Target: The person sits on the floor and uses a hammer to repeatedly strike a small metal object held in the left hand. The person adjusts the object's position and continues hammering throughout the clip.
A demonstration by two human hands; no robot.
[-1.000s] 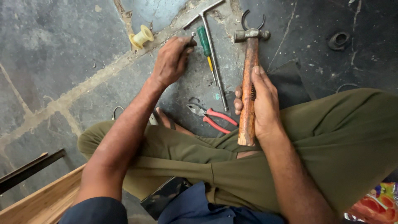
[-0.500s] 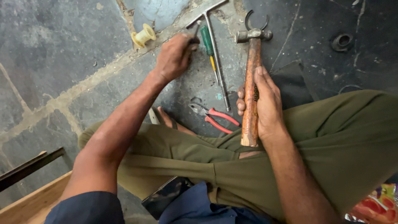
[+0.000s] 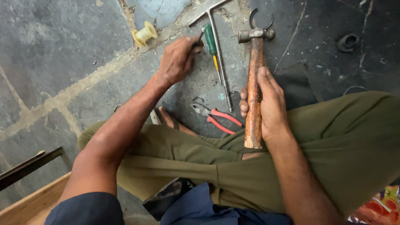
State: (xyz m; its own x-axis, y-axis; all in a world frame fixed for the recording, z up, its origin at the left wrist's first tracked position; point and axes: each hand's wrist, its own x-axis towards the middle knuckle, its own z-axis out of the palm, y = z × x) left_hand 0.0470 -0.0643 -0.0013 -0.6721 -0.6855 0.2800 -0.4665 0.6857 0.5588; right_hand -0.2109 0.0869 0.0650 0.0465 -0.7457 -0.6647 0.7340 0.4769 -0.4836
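My right hand (image 3: 268, 102) grips the wooden handle of a claw hammer (image 3: 254, 71), whose steel head points away from me above my knee. My left hand (image 3: 177, 60) reaches out over the stone floor with its fingers pinched on something small and dark that I cannot make out, right beside a green-handled screwdriver (image 3: 211, 41). A long metal T-handle wrench (image 3: 220, 66) lies next to the screwdriver. Red-handled pliers (image 3: 216, 118) rest on the floor between my hands, close to my crossed legs in olive trousers.
A pale yellow spool (image 3: 144, 34) lies on the floor beyond my left hand. A black rubber ring (image 3: 347, 41) sits far right. A wooden board (image 3: 29, 204) and a dark metal bar (image 3: 27, 166) lie at lower left. A dark phone (image 3: 166, 198) rests in my lap.
My left hand has shifted slightly toward the screwdriver's tip and pinched its fingers there. The right hand and hammer stay in place.
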